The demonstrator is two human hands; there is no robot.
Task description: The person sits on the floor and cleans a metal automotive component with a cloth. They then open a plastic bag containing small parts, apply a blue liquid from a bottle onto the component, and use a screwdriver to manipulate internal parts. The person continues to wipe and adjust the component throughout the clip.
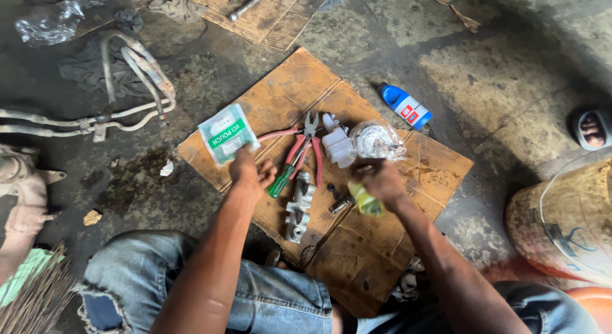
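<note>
- Grimy concrete floor lies all around, with a cardboard sheet spread on it as a work mat between the person's knees.
- Bent metal pipes lie far left; a drum is cut off at the right edge.
- Left hand pinches a green-and-white pouch by its near corner, holding it up over the mat's left part.
- Right hand is closed on a small yellow-green piece; what it is I cannot tell.
- Metal cylinder body lies between the hands, with red pliers and a green screwdriver just beyond.
- White plastic part and clear bag sit far of the right hand; a blue bottle lies off the mat.
- Judging by the grip, a firmer hold on the pouch would keep it steady.
- Both palms are hidden.
</note>
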